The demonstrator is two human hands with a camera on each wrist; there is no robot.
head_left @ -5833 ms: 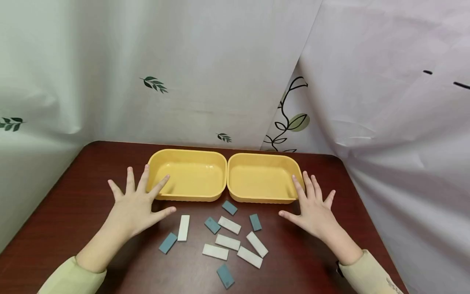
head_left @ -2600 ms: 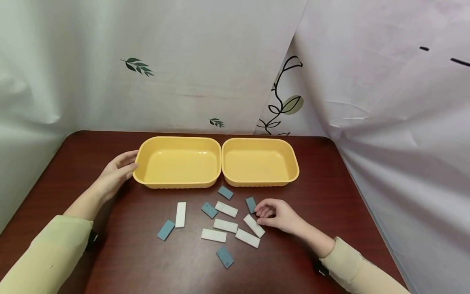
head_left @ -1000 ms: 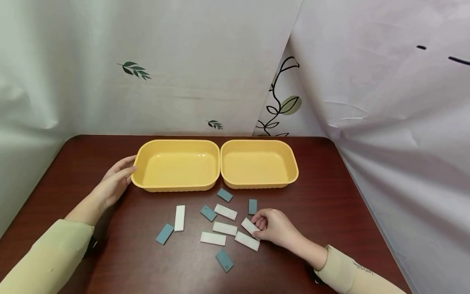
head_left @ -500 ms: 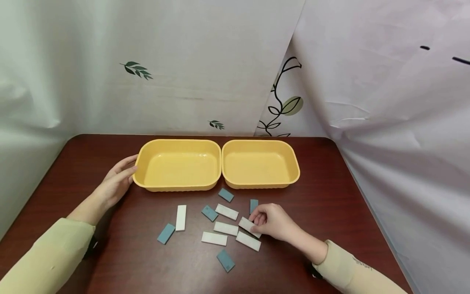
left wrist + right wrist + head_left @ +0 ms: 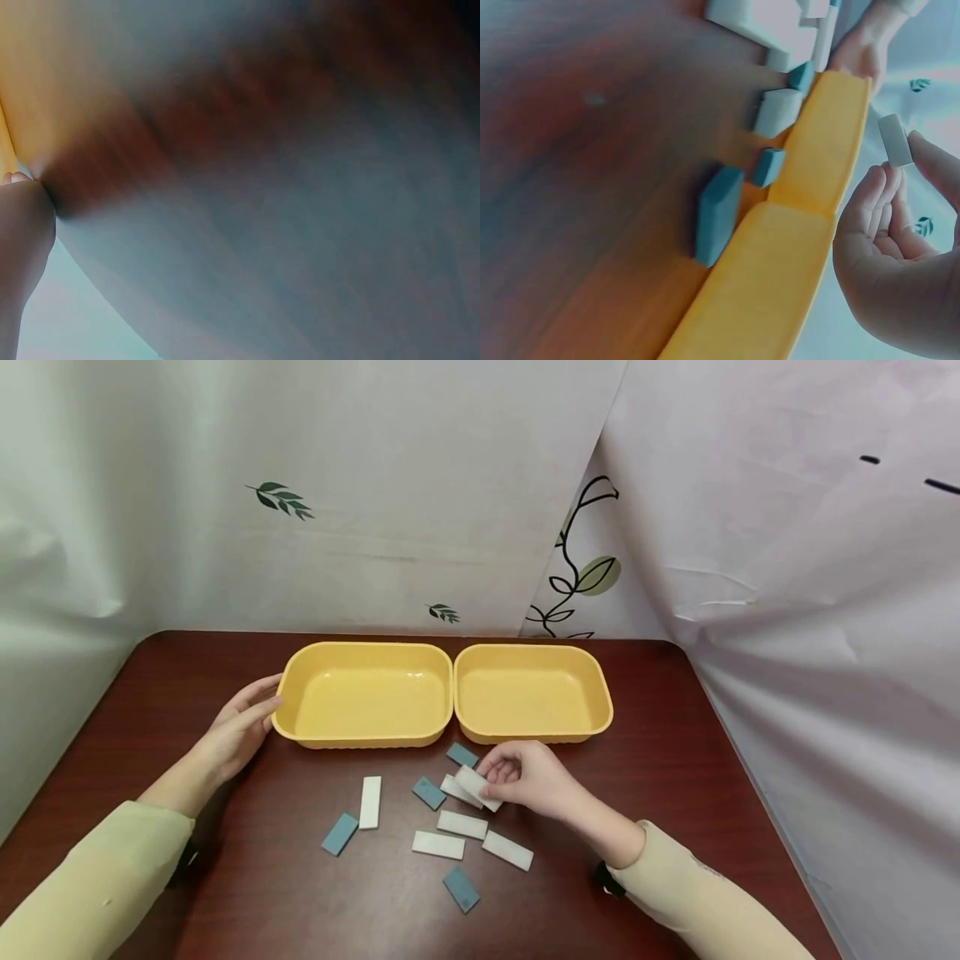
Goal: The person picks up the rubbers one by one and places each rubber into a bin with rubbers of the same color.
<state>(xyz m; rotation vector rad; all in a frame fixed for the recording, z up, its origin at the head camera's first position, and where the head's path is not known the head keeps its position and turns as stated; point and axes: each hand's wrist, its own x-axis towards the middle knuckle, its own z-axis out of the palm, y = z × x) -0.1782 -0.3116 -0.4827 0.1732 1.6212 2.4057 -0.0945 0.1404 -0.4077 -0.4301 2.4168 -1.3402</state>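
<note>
My right hand (image 5: 538,781) pinches a white rectangular block (image 5: 476,787) between thumb and fingers. In the head view, this block overlaps another white block (image 5: 453,790) behind it. The right wrist view shows the held block (image 5: 895,141) gripped at one end, above the tabletop. My left hand (image 5: 234,733) rests against the outer left end of the left yellow tray (image 5: 367,741), its fingers fairly straight. Other white blocks (image 5: 462,825) and blue-grey blocks (image 5: 461,890) lie flat on the table. One blue-grey block (image 5: 720,214) is hidden behind my right hand in the head view.
A second yellow tray (image 5: 534,732) stands side by side with the left one. Both trays hold nothing. The dark red-brown table (image 5: 300,910) ends at a hanging pale sheet (image 5: 375,552) at the back, with more sheeting along both sides.
My right hand has taken hold of a white block from the right of the group and carried it up and left, toward the trays. My left hand stays at the left tray.
</note>
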